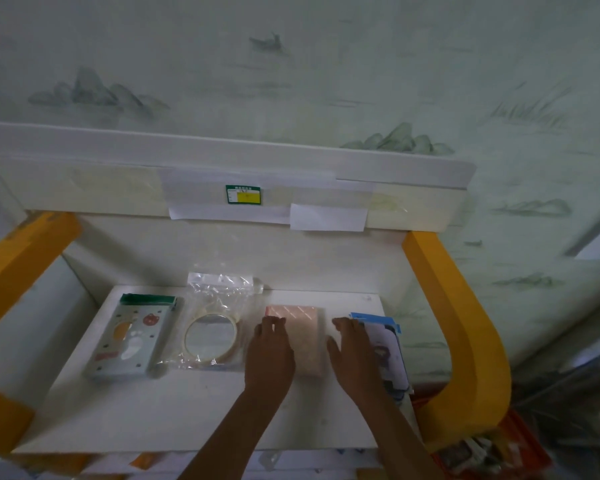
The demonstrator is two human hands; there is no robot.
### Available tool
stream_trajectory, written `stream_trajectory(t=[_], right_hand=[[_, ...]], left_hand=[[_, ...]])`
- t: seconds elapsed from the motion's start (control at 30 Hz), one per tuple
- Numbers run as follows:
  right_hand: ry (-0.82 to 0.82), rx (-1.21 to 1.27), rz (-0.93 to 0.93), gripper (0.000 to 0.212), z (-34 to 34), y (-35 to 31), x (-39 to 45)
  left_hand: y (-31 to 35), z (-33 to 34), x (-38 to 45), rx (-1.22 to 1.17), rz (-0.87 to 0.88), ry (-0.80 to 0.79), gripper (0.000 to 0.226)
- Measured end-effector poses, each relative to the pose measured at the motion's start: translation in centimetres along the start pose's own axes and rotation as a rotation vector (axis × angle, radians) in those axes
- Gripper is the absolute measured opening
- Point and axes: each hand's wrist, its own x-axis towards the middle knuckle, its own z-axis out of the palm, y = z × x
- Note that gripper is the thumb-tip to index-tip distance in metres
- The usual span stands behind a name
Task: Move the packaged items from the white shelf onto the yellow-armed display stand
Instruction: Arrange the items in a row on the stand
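On the white surface (187, 410) of the stand with yellow arms (465, 341) lie several packaged items in a row. At the left is a grey-blue pack with a green top (129, 337). Beside it is a clear bag holding a round ring (212, 334). A pink pack (307, 337) lies in the middle. My left hand (269, 351) rests flat on its left edge, fingers spread. My right hand (355, 355) lies between the pink pack and a blue-edged pack (388, 348), partly covering the latter.
A white upper shelf edge (222, 174) with taped paper labels and a green-yellow tag (243, 195) runs above the surface. An orange bin (492, 452) with loose items sits at the lower right. A painted wall is behind.
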Motion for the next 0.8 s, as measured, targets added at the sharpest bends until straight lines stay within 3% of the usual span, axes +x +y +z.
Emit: stream_trajectory(t=[0.1, 0.27, 0.43, 0.63, 0.8], right_hand=[[0.155, -0.147, 0.003, 0.026, -2.7, 1.9, -0.3], [0.073, -0.138, 0.305, 0.040, -5.1, 4.7, -0.6], [-0.056, -0.093, 0.500, 0.052, -5.5, 5.3, -1.2], [-0.135, -0.080, 0.580, 0.053, -5.2, 5.8, -1.0], [-0.101, -0.116, 0.565, 0.049, -4.9, 5.2, -1.4]], left_hand=[[2.6, 0.1, -0.2, -0.196, 0.053, 0.013, 0.039], [6.7, 1.8, -0.6, -0.369, 0.056, -0.195, 0.040], [9.9, 2.8, -0.1, -0.434, 0.016, -0.412, 0.022], [10.7, 3.5, 0.4, -0.465, -0.055, -0.413, 0.020], [10.8, 4.1, 0.7, -0.510, -0.133, -0.429, 0.016]])
